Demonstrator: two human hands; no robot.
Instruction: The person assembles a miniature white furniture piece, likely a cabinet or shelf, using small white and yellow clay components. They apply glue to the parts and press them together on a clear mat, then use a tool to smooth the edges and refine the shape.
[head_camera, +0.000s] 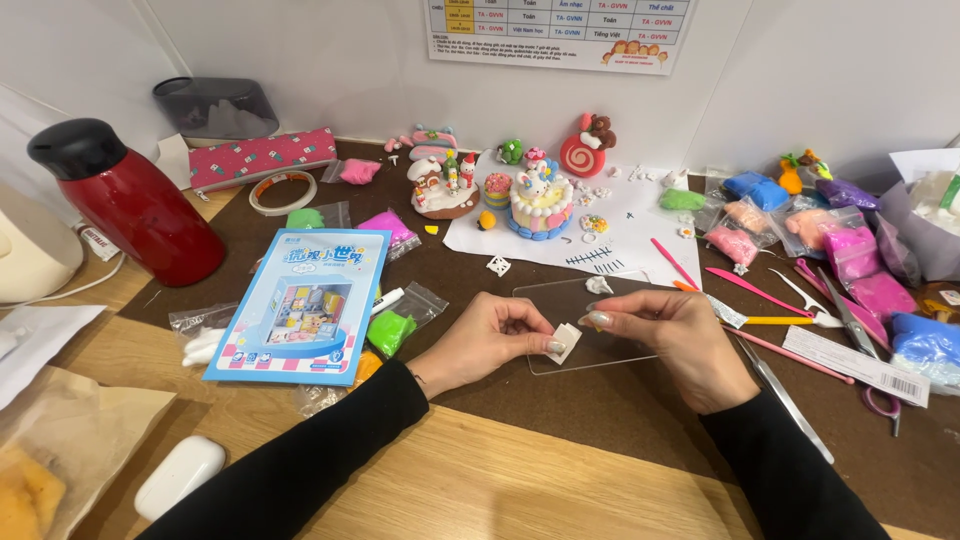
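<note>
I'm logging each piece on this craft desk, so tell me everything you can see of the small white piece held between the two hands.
The small white piece is a flat, roughly square slab, matte and soft-looking like modelling clay, with slightly uneven edges. It is tilted, one corner pointing down. The left hand pinches its left edge and the right hand meets its upper right edge with its fingertips. It is held above the near left corner of a clear plastic sheet lying on the brown mat.

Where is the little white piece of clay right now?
The white clay piece is at the centre of the head view, pinched between the left hand and right hand, over the clear plastic sheet.
</note>
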